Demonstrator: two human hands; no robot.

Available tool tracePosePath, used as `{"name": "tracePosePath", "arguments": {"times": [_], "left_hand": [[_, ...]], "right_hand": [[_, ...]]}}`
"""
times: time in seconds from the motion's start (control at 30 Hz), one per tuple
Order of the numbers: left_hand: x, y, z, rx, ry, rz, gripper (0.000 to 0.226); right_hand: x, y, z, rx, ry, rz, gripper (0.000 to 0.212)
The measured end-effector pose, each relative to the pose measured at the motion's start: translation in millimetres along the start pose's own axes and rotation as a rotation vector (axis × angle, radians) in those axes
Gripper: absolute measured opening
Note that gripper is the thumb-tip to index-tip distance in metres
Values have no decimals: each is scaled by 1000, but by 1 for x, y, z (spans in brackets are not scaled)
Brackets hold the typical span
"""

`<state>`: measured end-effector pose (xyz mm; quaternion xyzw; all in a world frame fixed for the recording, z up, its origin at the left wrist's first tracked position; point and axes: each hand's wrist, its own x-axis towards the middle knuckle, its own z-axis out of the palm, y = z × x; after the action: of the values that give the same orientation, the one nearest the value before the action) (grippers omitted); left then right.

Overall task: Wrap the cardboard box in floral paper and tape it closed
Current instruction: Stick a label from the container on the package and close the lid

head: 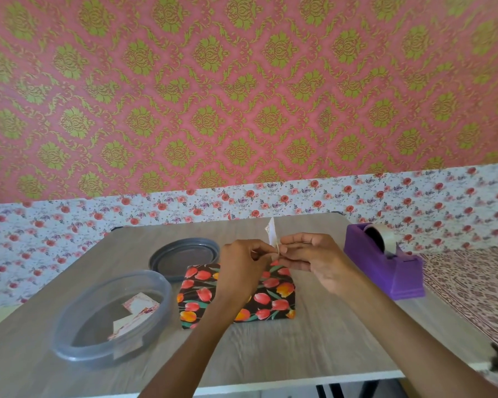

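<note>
Nothing legible appears anywhere. The cards (140, 307) in the clear container (78, 361) carry print too blurred to read, as does the paper slip (271, 232) held above the wrapped box (273, 297), whose floral paper (202, 294) bears tulips only. The purple tape dispenser (391, 265) shows no readable brand.

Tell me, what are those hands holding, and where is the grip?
A small white paper slip, upright above the wrapped box. The left hand and right hand both pinch its lower end; its top pokes up free.
</note>
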<state>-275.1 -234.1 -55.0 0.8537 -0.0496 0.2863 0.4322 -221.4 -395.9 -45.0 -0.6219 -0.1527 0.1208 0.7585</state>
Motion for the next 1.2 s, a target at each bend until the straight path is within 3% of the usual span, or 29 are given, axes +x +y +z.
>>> {"name": "tracePosePath", "arguments": {"times": [0.27,0.43,0.57,0.7,0.9,1.03,1.2], "left_hand": [[4,5,5,-28,-53,-76,5],[1,11,18,-134,26,-197,16],[1,20,26,-330,15,-336,21],[1,23,36,-338,-37,-321,17],[11,27,48,-372,58,-418,24],[15,19,44,-277,140,-422,21],[22,4,35,-231,206,-450,13]], "right_hand": [[-2,-2,-5,-76,55,-35,19],[0,-2,-11,-188,131,-118,10],[4,2,-19,-265,135,-151,11],[3,6,-24,-230,101,-118,15],[6,5,-38,-265,296,-116,22],[12,6,-50,-488,383,-174,22],[16,14,-54,-931,462,-281,11]]}}
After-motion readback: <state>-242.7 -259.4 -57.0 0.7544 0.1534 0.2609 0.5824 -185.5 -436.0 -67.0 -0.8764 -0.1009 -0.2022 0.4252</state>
